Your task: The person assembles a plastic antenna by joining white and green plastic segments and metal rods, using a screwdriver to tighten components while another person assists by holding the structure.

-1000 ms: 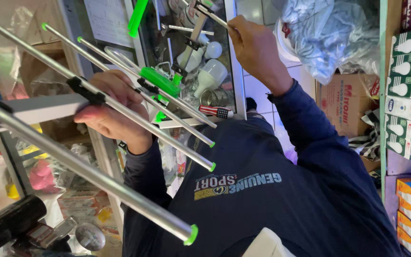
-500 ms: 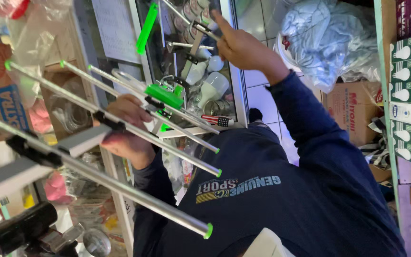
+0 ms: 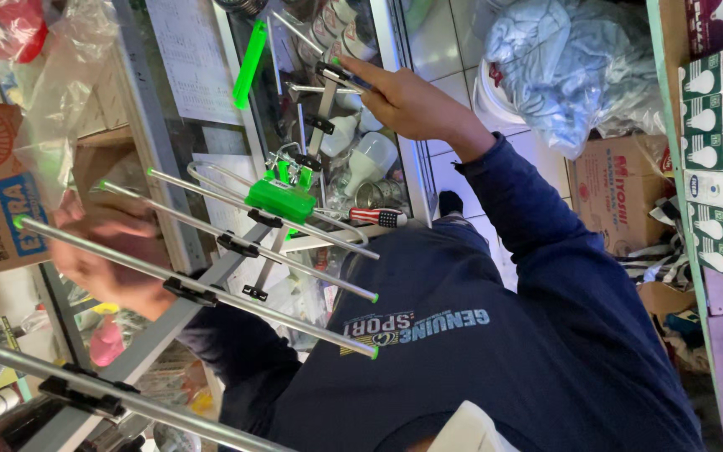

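**While the antenna tilts, both my hands stay on it**

As I compare this moment with half a second ago, the antenna has swung lower and more to my left side, and its long metal rods with green tips now cross the middle of my view. My left hand is closed around the central bar behind the rods. It looks blurred, so I judge it is moving. My right hand was higher before. Now it is at the far end of the bar, with the fingers pinched narrow on a thin rod that has a dark clip.

From this I judge that I am turning the antenna to look at its far end, and that the work is at that end now. The green plastic box on the bar is turned more toward me than earlier. The screwdriver with the striped handle lies in the same place on the glass counter, just beside the rods, and neither hand touches it.
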